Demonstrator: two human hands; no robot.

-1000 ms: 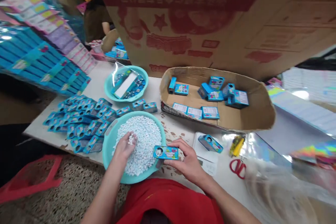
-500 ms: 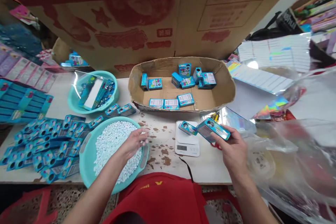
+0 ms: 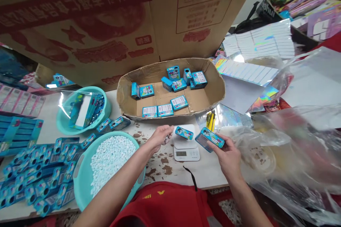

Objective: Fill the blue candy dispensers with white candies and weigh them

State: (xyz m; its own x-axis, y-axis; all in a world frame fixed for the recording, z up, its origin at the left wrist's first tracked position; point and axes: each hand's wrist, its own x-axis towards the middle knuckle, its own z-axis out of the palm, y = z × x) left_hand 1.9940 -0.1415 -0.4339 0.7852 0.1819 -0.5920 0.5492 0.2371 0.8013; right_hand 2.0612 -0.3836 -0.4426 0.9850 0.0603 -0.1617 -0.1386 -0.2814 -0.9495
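My right hand (image 3: 229, 152) grips a small blue candy box (image 3: 209, 139), tilted, just right of a white digital scale (image 3: 190, 153). Standing on the scale's platform is another small blue box (image 3: 184, 133), its printed narrow side facing up. My left hand (image 3: 161, 137) is beside that box's left end, fingers drawn together; what they hold is hidden. Below my left forearm, a turquoise basin (image 3: 80, 188) contains many small pale candies (image 3: 113, 159).
An oval cut-down carton (image 3: 125, 94) behind the scale holds several blue boxes. Many more boxes (image 3: 45, 177) crowd the left. Another turquoise basin (image 3: 62, 124) contains wrapped packs. Yellow-handled tools (image 3: 210, 120) lie behind the scale; plastic bags (image 3: 266, 152) spread at right.
My left hand has moved right, from over the candy basin to the box on the scale. The right hand still holds its box. The camera view has shifted.
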